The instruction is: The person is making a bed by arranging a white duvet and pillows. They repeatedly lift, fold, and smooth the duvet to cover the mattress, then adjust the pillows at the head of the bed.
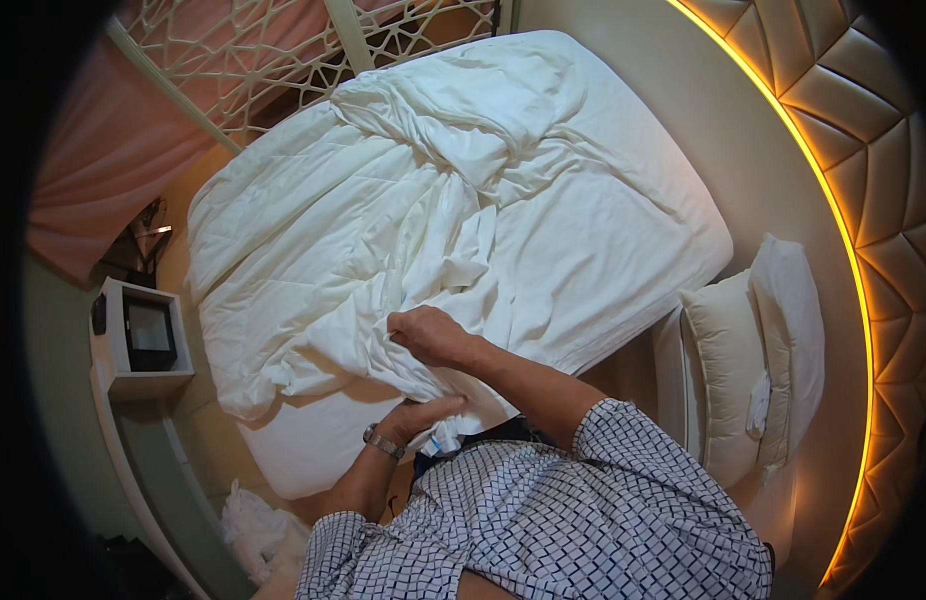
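Note:
A rumpled white duvet [283, 260] is bunched over the left and middle of the bed. My right hand [433, 336] is closed in a fist on a fold of its white cover, close to the near edge. Lower down and nearer my body, my left hand [423, 415], with a watch [383, 442] on its wrist, grips the cover's near end; its fingertips are partly hidden in cloth. A small white and blue tag [445, 440] shows beside that hand. Under the duvet lies a white mattress [308, 440], bare at the near left corner.
Pillows [728, 370] stand upright at the right, by a padded wall [883, 170] with a lit edge. A white shelf unit [148, 375] is at the left. A latticed screen [283, 55] borders the far side. Crumpled white cloth [253, 525] lies at the lower left.

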Demonstrator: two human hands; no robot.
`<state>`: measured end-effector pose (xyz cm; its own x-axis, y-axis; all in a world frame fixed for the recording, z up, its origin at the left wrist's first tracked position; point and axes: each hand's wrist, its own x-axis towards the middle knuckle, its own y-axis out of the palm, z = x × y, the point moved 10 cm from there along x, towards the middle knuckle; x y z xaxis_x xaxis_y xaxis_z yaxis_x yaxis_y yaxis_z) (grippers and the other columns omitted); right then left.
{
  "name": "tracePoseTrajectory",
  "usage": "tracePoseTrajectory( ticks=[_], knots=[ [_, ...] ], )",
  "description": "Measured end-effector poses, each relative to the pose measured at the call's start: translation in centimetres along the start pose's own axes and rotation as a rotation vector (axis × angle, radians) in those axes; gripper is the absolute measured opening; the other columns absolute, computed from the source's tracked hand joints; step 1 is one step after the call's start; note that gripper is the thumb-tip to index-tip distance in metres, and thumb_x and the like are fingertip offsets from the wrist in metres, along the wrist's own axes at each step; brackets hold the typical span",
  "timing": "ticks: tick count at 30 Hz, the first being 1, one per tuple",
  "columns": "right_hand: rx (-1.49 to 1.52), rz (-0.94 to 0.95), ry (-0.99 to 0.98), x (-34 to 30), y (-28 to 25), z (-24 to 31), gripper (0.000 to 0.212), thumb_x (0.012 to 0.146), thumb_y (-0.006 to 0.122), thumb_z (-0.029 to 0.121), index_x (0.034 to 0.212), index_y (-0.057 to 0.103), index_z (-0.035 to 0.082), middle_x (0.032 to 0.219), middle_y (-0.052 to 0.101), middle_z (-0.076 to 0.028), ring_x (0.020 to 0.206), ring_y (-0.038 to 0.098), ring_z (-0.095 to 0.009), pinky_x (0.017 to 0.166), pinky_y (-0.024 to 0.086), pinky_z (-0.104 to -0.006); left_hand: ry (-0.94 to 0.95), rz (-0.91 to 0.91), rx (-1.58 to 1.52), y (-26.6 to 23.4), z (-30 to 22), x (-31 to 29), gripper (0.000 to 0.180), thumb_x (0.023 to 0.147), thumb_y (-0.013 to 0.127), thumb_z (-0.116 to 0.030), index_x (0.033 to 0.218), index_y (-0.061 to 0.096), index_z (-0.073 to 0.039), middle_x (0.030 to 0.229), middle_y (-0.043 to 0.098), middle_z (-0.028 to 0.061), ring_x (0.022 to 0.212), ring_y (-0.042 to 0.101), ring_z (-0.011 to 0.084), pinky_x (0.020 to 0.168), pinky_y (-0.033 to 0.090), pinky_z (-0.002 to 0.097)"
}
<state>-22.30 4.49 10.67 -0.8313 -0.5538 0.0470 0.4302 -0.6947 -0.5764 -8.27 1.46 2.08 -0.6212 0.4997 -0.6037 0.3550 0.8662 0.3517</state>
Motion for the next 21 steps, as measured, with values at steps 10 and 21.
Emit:
tracePoseTrajectory(
  ticks=[10,21],
  knots=[
    [0.801,-0.047,0.606,-11.4,-0.4,-14.5,0.026,0.093,0.063,0.021,0.105,0.058,-0.002,0.083,0.065,-0.006,0.068,0.061,-0.012,0.061,0.052,-0.0276,1.098,-0.397,1.402,5.1,-7.3,-4.8,0.021,0.086,0.076,-0.017,0.104,0.071,-0.007,0.096,0.071,0.0104,0.088,0.068,0.0285,0.082,0.054,0.0375],
    [0.431,-0.025,0.34,-14.0,0.9,-14.0,0.04,0.088,0.059,0.005,0.128,0.06,0.009,0.112,0.068,-0.01,0.086,0.063,-0.015,0.072,0.054,-0.0325,0.573,-0.165,0.496,1.8,-5.4,0.3,0.021,0.094,0.066,-0.008,0.114,0.069,-0.001,0.113,0.068,0.0136,0.105,0.065,0.0235,0.093,0.051,0.0355]
  ],
)
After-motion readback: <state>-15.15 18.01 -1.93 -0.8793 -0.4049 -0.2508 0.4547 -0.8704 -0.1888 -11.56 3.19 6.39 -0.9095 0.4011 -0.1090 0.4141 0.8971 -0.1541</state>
